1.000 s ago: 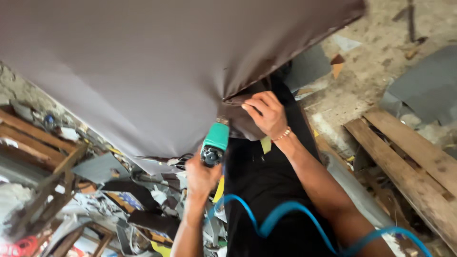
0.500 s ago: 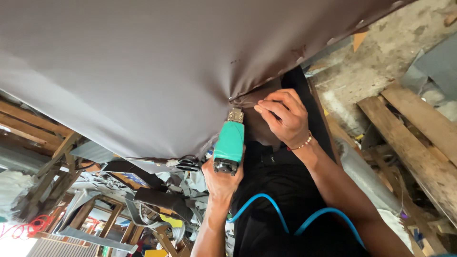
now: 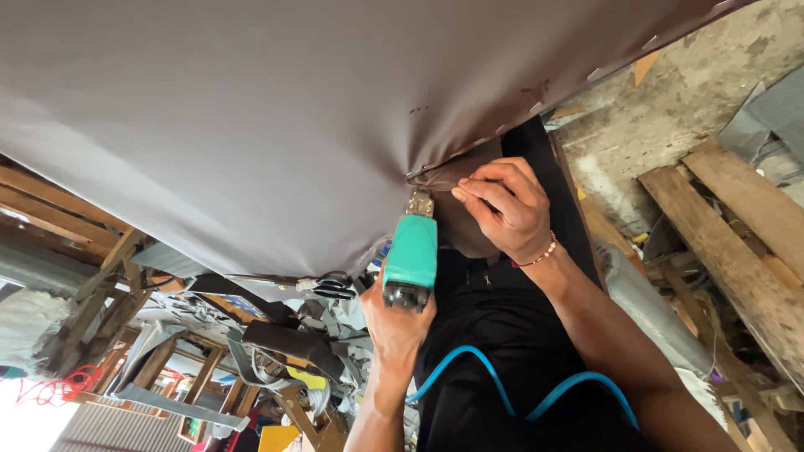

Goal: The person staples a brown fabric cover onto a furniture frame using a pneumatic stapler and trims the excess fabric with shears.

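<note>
A wide sheet of brown-grey fabric (image 3: 276,125) is stretched across the upper part of the view, puckered into folds at its edge near the middle. My left hand (image 3: 395,322) grips a teal pneumatic staple gun (image 3: 411,255), its metal nose pressed against the puckered fabric edge. A blue air hose (image 3: 502,389) curls down from the gun across black clothing. My right hand (image 3: 501,205), with a beaded bracelet at the wrist, pinches the folded fabric edge just right of the gun's nose.
Wooden planks (image 3: 737,243) lie on the rough concrete floor (image 3: 670,109) at the right. At the lower left are wooden frames (image 3: 92,285), black scissors (image 3: 331,287), fabric scraps and clutter. Staples dot the fabric edge at the upper right.
The staple gun has risen from below the fabric until its nose touches the puckered edge. My right hand stays pinching the fold; the view has shifted closer.
</note>
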